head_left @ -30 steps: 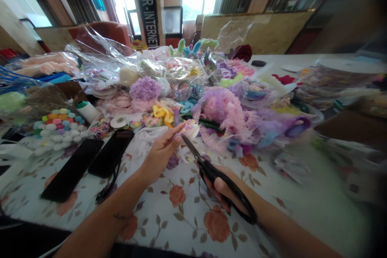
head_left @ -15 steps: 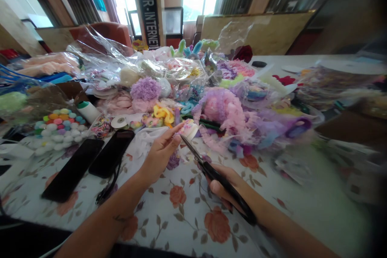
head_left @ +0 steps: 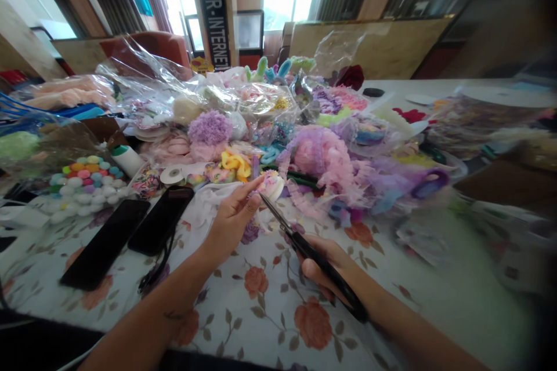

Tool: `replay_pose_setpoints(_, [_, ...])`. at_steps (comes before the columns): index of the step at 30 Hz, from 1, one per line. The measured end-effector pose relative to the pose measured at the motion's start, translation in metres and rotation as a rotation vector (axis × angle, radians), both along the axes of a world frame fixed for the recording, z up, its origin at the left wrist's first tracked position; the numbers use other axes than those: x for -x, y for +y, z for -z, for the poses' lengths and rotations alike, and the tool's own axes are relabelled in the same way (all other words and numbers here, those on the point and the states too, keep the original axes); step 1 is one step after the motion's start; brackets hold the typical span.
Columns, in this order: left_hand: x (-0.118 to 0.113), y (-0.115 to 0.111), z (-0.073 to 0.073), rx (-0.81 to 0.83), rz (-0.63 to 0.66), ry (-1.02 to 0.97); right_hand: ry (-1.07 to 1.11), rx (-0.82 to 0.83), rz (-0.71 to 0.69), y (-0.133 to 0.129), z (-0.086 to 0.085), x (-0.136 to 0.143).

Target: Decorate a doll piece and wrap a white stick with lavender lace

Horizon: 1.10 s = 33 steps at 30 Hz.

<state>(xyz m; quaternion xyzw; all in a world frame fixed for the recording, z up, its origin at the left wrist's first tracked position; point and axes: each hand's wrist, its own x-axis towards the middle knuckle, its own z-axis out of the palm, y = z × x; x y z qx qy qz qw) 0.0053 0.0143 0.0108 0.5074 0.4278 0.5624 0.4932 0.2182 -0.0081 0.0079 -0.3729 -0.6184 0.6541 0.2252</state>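
My left hand (head_left: pixel 230 220) pinches a small white piece with pink and yellow patches (head_left: pixel 274 184) between thumb and fingers, above the cloth. What exactly the piece is I cannot make out. In my right hand (head_left: pixel 327 264) is a pair of scissors (head_left: pixel 319 264) with long black handles and metal blades. The blades look close together, and their tips point up and left, right beside my left thumb and the lower side of the piece. Whether the tips touch it I cannot tell.
Two black phones (head_left: pixel 162 220) lie left on the floral tablecloth (head_left: pixel 256 313). Coloured pompoms (head_left: pixel 87 182), a spool of white thread (head_left: pixel 126 160) and a purple fluffy ball (head_left: pixel 210 127) stand behind. Pink ruffled trim (head_left: pixel 322 156) and plastic-wrapped supplies pile up across the back.
The piece in my left hand has turned a little, so more of its rounded white edge shows. Both hands and the scissors stay almost in place.
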Motion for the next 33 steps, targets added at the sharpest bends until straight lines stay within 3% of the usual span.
replay_pose_setpoints(9, [-0.002,-0.002,-0.008,-0.095,-0.03,0.095,-0.037,0.044,0.041,-0.002,-0.003,0.004])
replay_pose_setpoints(23, [-0.001,-0.001,0.0,-0.257,-0.053,0.253,-0.032,-0.014,0.01,-0.001,0.003,0.003])
replay_pose_setpoints(33, [-0.003,-0.003,-0.003,-0.239,-0.058,0.247,-0.075,0.014,0.052,-0.005,0.001,0.007])
